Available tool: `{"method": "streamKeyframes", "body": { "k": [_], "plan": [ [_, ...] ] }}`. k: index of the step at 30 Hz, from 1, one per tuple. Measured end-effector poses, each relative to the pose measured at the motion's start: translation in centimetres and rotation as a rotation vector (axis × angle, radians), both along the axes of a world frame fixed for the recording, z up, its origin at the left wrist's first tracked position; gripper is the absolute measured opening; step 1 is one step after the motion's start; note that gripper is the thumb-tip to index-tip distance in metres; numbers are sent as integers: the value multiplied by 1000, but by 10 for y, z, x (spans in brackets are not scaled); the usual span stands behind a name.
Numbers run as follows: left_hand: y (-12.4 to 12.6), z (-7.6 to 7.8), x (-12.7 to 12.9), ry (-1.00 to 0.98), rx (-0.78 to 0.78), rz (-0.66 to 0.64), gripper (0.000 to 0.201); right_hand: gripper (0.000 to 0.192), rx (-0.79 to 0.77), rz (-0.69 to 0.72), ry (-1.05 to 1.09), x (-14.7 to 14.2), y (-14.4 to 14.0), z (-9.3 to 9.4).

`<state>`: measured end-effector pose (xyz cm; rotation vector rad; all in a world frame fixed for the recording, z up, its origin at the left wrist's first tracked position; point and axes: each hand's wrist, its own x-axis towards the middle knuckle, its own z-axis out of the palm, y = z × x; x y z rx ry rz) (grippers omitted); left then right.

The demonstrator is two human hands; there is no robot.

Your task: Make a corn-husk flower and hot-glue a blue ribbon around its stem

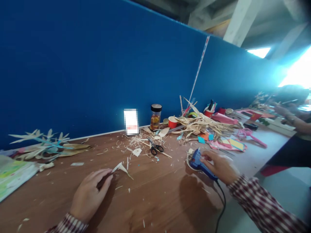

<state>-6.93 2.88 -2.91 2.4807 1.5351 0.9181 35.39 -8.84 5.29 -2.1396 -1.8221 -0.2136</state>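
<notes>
Between the thumb and fingertips of my left hand (pixel 93 192) is the end of a small pale husk piece (pixel 121 167), folded with a thin stem pointing down to the right. My right hand (pixel 220 165) has its fingers closed on a blue glue gun (pixel 202 165), which lies low over the table with its nozzle pointing away from me. A pale coil or roll (pixel 191 161) sits by the nozzle, partly hidden. Black-handled scissors (pixel 155 149) lie beyond, between my hands, among pale shavings and a cut petal-shaped piece (pixel 137 152).
Along the blue partition (pixel 97 64) stand a black-lidded jar (pixel 155 118) and a red paper cup (pixel 172 122). A heap of dried husk strips (pixel 202 126) and pink scissors (pixel 251 136) lie rightward. Husk flowers (pixel 50 140) lie left. Another person's arm (pixel 289 118) reaches in at far right. The black cord (pixel 222 197) trails toward me.
</notes>
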Motion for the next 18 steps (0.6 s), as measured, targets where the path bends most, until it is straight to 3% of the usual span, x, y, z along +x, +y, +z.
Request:
{"method": "streamKeyframes", "body": {
  "k": [5,14,16,18],
  "plan": [
    [1,6,5,21,23,68,29,18,-64,87,63,-33,-3,0],
    [-3,-1,3,63,63,28,28,27,-283,701,37,-160,41,-14],
    [-2,-3,0,64,62,52,29,31,-282,779,14,-175,53,-18],
    [-2,-2,0,76,63,71,29,29,-273,766,-3,-185,68,-19]
  ]
}}
